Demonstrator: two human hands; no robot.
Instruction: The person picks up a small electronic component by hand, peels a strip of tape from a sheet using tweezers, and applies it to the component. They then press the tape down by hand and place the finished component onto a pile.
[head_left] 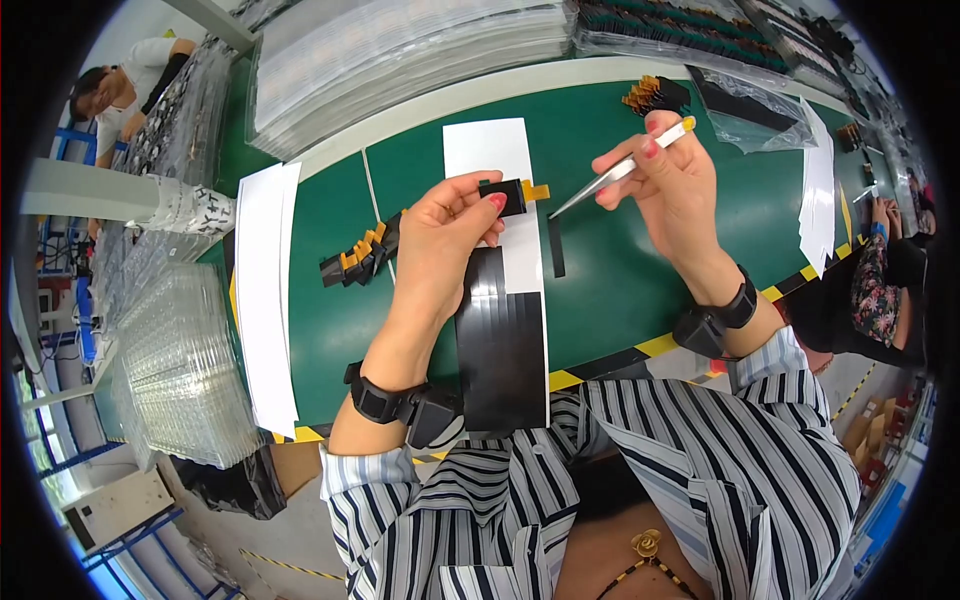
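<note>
Between the thumb and fingers of my left hand (pixel 445 225) is a small black screen module (pixel 513 197) with an orange flex tail (pixel 538 191) pointing right. My right hand (pixel 672 190) grips a pair of tweezers (pixel 612 174), tips down and to the left. At those tips is a thin black strip (pixel 558 250); whether it hangs from them or lies on the mat I cannot tell. Below my left hand, a white backing sheet (pixel 487 143) carries a black sheet (pixel 500 360) with narrow strips (pixel 487 268) at its upper end.
Beside my left wrist lies a fanned row of similar modules (pixel 362 255); another pile (pixel 657 95) is at the far right. White sheets (pixel 262 300) and clear trays (pixel 180 360) stand left. Stacked trays (pixel 400 60) line the back of the green mat (pixel 620 320). Other people work on both sides.
</note>
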